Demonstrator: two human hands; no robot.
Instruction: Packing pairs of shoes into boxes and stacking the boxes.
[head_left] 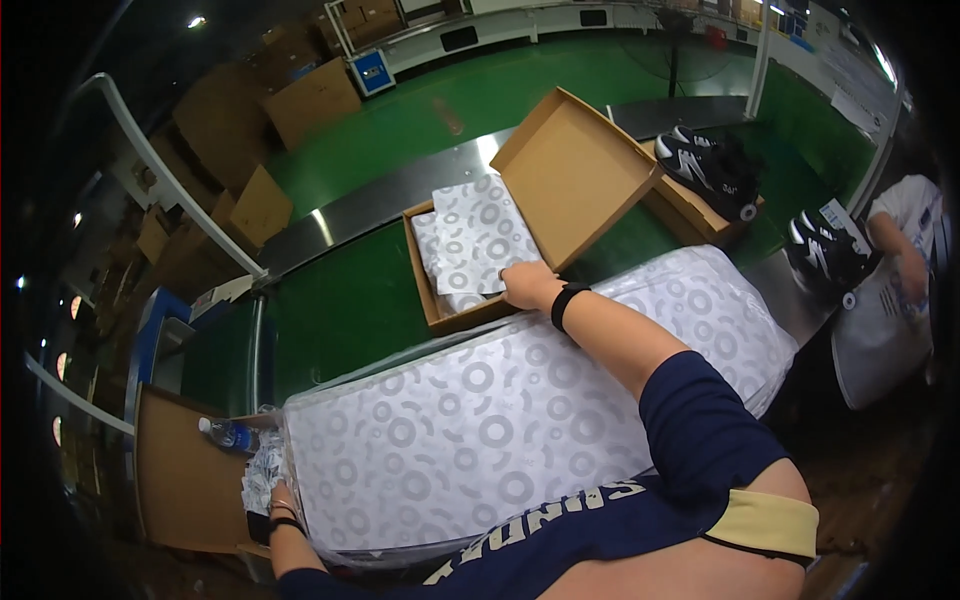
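Note:
My right hand (pixel 528 284) is at the right edge of an open cardboard shoebox (pixel 470 320), its fingers closed on white wrapping paper (pixel 480 235) printed with grey rings. The paper covers what lies in the box; the brown lid (pixel 580 170) stands raised behind it. At the lower left, my left hand (pixel 283 497) reaches into a heap of small white packets (pixel 264 465); its fingertips are hidden among them. Between my arms lies a large stack of the same ring-printed paper (pixel 450 430), partly in clear plastic.
A green conveyor belt (pixel 330 330) with a metal edge runs past the box. A water bottle (pixel 228 434) lies by the packets. On the right are black-and-white shoes (pixel 705 170), another shoe pair (pixel 830 250) and a co-worker's arm (pixel 900 255). Cartons (pixel 225 120) stand at the far left.

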